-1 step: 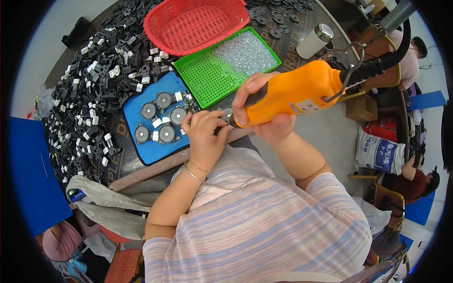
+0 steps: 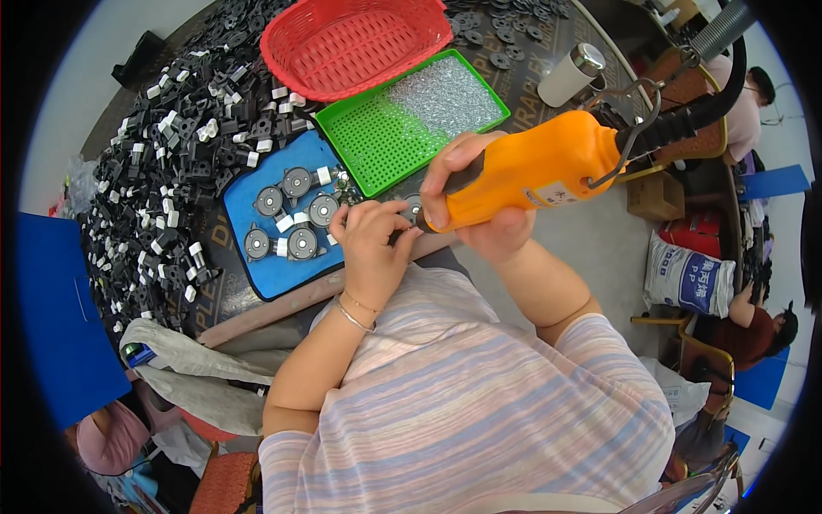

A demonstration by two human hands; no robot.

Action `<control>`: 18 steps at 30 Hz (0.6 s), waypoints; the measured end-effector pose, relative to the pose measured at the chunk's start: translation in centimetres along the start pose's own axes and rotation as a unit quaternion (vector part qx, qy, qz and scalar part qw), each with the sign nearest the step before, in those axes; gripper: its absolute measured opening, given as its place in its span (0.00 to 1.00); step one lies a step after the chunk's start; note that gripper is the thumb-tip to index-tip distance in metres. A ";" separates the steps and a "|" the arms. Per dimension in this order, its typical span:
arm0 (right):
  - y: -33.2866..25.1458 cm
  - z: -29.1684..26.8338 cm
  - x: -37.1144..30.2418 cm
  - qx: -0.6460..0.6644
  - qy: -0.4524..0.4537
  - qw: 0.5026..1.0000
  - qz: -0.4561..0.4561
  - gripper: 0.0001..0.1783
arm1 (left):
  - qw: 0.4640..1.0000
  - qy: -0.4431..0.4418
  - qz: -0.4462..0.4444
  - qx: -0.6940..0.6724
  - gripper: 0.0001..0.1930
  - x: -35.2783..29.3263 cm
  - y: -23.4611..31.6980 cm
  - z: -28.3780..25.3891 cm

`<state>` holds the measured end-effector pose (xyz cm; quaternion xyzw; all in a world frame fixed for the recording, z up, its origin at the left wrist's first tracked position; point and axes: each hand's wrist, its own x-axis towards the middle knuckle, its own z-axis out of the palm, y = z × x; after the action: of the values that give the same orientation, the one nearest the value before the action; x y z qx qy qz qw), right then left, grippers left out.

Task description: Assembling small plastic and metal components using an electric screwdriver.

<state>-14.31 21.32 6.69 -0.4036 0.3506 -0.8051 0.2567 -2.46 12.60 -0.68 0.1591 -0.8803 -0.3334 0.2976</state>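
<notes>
My right hand (image 2: pixel 488 206) is wrapped round an orange electric screwdriver (image 2: pixel 548 163), which lies tilted with its dark nose toward my left hand (image 2: pixel 375 244). The fingers of my left hand are curled in close to that nose. They grip a round grey part (image 2: pixel 413 206), mostly hidden by the fingers and the tool. The screwdriver's bit cannot be made out. Left of my left hand, a blue mat (image 2: pixel 265 280) bears several round grey wheel-like parts (image 2: pixel 301 242) with white tabs, plus some small metal pieces (image 2: pixel 344 186).
A green tray (image 2: pixel 370 146) with small silvery pieces and a red basket (image 2: pixel 355 51) stand beyond my hands. Black and white parts (image 2: pixel 163 180) heap at the left. A white flask (image 2: pixel 572 75) stands right. The screwdriver hangs from a spring (image 2: pixel 721 30). Other people sit nearby.
The screwdriver has turned very slightly in my right hand. Otherwise both hands hold their places.
</notes>
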 end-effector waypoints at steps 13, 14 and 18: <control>1.9 -0.2 -0.1 -0.020 0.033 0.999 0.029 0.35 | 0.988 -0.083 0.025 0.126 0.29 1.0 0.5 -0.1; 2.1 -0.3 0.0 -0.026 0.020 0.999 0.036 0.35 | 0.988 -0.083 0.024 0.126 0.29 1.0 0.4 -0.1; 2.1 -0.4 0.1 -0.040 -0.026 0.996 0.076 0.34 | 0.985 -0.083 0.032 0.146 0.28 1.0 -0.1 0.1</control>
<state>-14.45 20.07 4.92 -0.4065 0.4057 -0.7579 0.3095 -3.29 12.12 -0.40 0.1441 -0.9459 -0.2035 0.2075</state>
